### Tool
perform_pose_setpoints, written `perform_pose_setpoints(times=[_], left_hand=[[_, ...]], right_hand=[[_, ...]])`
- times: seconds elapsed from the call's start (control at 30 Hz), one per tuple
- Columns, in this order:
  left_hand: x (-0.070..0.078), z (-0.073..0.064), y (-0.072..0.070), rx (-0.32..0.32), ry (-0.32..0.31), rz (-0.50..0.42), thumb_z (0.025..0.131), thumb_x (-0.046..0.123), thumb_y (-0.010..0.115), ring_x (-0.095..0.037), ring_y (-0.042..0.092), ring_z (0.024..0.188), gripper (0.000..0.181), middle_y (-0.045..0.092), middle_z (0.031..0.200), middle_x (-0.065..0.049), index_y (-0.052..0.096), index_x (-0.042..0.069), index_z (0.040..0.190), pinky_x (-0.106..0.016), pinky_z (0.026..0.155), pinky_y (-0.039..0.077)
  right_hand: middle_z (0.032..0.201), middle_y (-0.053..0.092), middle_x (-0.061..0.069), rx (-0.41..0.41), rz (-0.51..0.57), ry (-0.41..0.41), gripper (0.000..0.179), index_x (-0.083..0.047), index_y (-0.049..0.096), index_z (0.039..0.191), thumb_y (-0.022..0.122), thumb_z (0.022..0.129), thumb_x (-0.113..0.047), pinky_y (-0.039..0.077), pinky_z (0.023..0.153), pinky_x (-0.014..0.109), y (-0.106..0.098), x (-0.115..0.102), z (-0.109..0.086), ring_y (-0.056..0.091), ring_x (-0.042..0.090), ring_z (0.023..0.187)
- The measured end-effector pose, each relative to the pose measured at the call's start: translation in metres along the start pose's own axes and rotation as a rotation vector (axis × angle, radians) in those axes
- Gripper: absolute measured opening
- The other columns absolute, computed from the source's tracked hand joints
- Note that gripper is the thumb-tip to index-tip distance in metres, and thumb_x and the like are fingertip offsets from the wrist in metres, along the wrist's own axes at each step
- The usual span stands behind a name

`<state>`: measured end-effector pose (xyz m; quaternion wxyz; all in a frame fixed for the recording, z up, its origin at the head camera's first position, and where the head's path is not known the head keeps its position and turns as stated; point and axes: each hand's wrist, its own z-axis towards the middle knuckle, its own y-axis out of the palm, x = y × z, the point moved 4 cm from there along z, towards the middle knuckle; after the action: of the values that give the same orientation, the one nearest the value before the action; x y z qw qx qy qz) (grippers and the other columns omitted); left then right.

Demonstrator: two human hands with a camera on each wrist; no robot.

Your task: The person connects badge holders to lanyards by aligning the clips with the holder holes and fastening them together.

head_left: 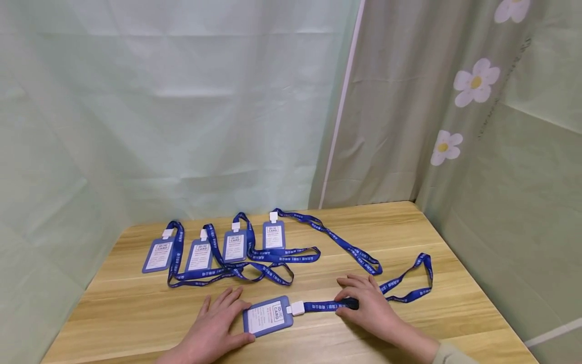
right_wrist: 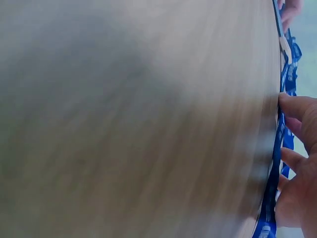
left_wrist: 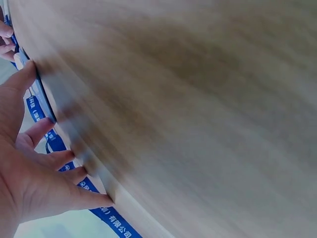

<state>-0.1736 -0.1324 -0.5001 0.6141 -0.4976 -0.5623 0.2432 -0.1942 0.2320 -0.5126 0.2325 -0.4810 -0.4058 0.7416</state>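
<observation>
A blue badge holder (head_left: 267, 318) with a white ID/IC card lies on its side at the table's front, joined by a white clip (head_left: 297, 308) to a blue lanyard (head_left: 320, 306). My left hand (head_left: 213, 326) is spread at its left end, thumb and index finger right at the two corners. In the left wrist view, the other fingertips (left_wrist: 110, 201) rest on the wood. Over the lanyard's black fastener (head_left: 351, 303), my right hand (head_left: 370, 307) pinches the strap between thumb and fingers. Beyond this hand the lanyard's loop (head_left: 425, 273) spreads to the right.
Several more blue badge holders stand in a row at the back left, among them one at the far left (head_left: 158, 255) and one at the right end (head_left: 274, 235). Their lanyards (head_left: 284, 256) overlap in loops. Curtains (head_left: 218, 111) surround the wooden table (head_left: 136, 308).
</observation>
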Motion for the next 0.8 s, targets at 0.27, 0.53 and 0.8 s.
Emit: perform_pose_setpoints(times=[0.27,0.53,0.8], left_hand=[[0.000,0.000,0.004,-0.025,-0.013,0.034,0.073,0.081,0.070,-0.044,0.029,0.149,0.079,0.042,0.159,-0.013,0.066,0.025,0.129,-0.079,0.111,0.012],[-0.011,-0.017,-0.011,-0.187,0.247,0.060,0.094,0.072,0.052,-0.045,0.030,0.148,0.071,0.038,0.162,-0.009,0.049,0.032,0.153,-0.079,0.110,0.019],[-0.022,-0.033,-0.010,-0.211,0.437,0.138,0.104,0.059,0.044,-0.042,0.035,0.146,0.055,0.036,0.163,0.002,0.040,0.042,0.157,-0.077,0.108,0.026]], right_hand=[[0.141,0.062,0.006,0.005,-0.097,0.033,0.023,-0.026,0.080,0.112,0.081,0.089,-0.027,0.022,0.116,0.069,-0.015,0.010,-0.013,0.048,0.035,0.139],[0.143,0.061,0.008,0.030,-0.207,-0.015,0.039,-0.021,0.074,0.128,0.078,0.092,-0.033,0.029,0.114,0.066,-0.027,0.014,-0.027,0.052,0.035,0.134],[0.148,0.057,0.003,0.061,-0.268,-0.136,0.052,-0.020,0.066,0.135,0.079,0.089,-0.041,0.015,0.124,0.050,-0.055,0.029,-0.056,0.054,0.028,0.134]])
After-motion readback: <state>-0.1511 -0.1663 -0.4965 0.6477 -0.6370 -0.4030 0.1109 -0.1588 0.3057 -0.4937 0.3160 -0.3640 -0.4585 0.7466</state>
